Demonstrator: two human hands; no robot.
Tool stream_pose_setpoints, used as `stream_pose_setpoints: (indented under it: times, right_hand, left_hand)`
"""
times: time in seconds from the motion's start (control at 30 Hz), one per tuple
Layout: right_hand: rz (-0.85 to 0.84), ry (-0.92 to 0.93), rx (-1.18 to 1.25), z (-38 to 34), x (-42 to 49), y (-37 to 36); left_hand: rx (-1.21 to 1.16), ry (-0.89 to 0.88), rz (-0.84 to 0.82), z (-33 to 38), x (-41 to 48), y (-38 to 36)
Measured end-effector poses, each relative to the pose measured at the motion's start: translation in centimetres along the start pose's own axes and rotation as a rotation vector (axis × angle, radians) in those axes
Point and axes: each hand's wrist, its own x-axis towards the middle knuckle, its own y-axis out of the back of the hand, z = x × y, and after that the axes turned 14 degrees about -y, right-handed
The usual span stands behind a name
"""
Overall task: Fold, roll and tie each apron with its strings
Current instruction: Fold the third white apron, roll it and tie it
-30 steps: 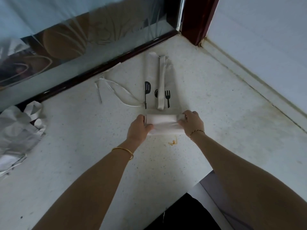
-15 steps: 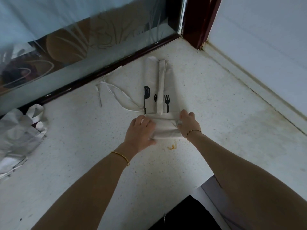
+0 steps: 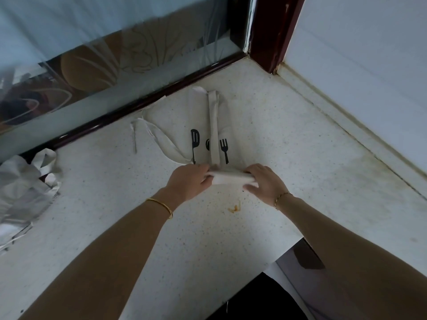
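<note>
Soft white apron roll (image 3: 231, 179) nearer black fork print (image 3: 224, 150)

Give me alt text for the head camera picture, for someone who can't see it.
A person's left hand and right hand grip the ends of the rolled part of a white apron on a counter. Its flat remainder, printed with black utensils, reaches toward a window frame, strings trailing left. Crumpled white cloth lies far left.

The apron (image 3: 200, 116) is matt, off-white woven cloth, soft and creased. The surface (image 3: 111, 204) under it looks like smooth speckled stone with a dull sheen. The window frame (image 3: 270, 31) is glossy dark wood, its glass (image 3: 129, 51) frosted. The bangle (image 3: 161, 207) is shiny gold metal.
</note>
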Motion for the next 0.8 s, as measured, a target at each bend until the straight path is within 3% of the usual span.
stream_pose_setpoints:
  times: [0.23,0.37,0.47,0.8]
  right_hand:
    - [0.085,-0.322,0.303,-1.6,2.9,-0.1]
    - [0.081,-0.374,0.382,-2.7,4.1,-0.2]
    - [0.098,-0.367,0.358,-3.4,4.7,-0.5]
    - [0.128,-0.318,-0.043,-5.3,5.8,-0.9]
  left_hand:
    - [-0.645,0.465,0.124,-0.9,-0.1,-1.2]
    - [-0.853,0.625,0.222,-1.1,-0.1,-2.0]
    - [-0.824,0.669,0.241,-1.1,0.3,-2.3]
    - [-0.685,0.736,0.177,-1.4,0.8,-2.2]
